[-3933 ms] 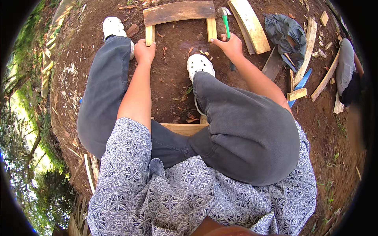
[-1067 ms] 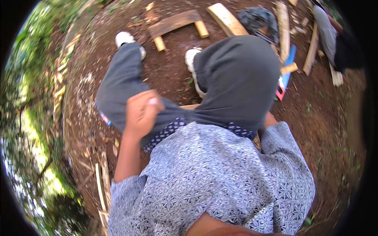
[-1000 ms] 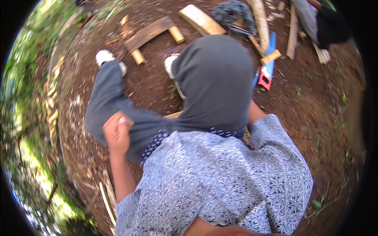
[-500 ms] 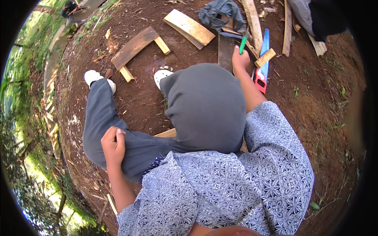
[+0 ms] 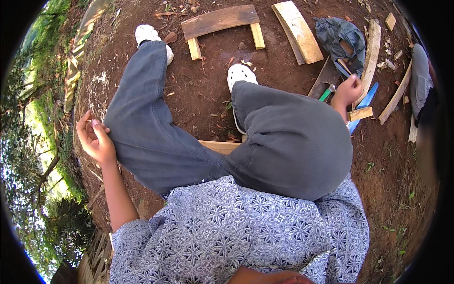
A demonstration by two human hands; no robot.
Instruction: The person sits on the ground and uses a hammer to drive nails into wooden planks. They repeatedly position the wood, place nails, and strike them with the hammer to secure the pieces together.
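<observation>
Right hand (image 5: 349, 89) grips a green-handled tool (image 5: 325, 94); left hand (image 5: 94, 137) rests open against the trouser leg (image 5: 142, 118).

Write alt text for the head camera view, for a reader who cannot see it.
Seen from above, a seated person in grey trousers reaches the right hand out to a green-handled tool among wood offcuts on bare earth, while the left hand rests open beside the left knee. Ahead of the white shoes lies a small wooden frame and a plank.

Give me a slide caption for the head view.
Seated on bare soil, right hand on a green-handled tool beside wood offcuts; left hand rests at trouser knee.
</observation>
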